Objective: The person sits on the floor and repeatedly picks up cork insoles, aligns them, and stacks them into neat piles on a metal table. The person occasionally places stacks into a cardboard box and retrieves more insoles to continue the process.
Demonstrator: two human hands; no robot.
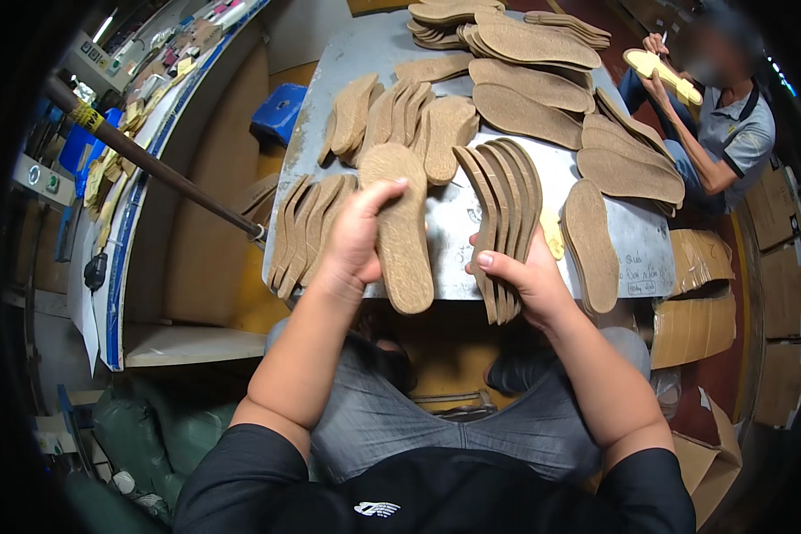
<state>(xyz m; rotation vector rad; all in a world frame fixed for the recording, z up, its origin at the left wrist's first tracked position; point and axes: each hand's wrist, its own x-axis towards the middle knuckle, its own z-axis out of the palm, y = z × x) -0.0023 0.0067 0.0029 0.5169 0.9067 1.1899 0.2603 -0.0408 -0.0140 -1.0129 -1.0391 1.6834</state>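
From here I can see the left hand gripping a single brown insole, its thumb laid across the upper face; the right hand, apart from it, is clamped round the lower end of a curved stack of insoles; both are over the near side of the desk; more piles lie beyond; at right a co-worker holds a yellow sole-shaped piece.

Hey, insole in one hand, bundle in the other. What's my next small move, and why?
Probably turn the brown insole in your left grip edge-on, toward the insole bundle in your right grip. The two look alike in colour but sit apart, and the insole shows its broad face while the bundle stands edge-on.
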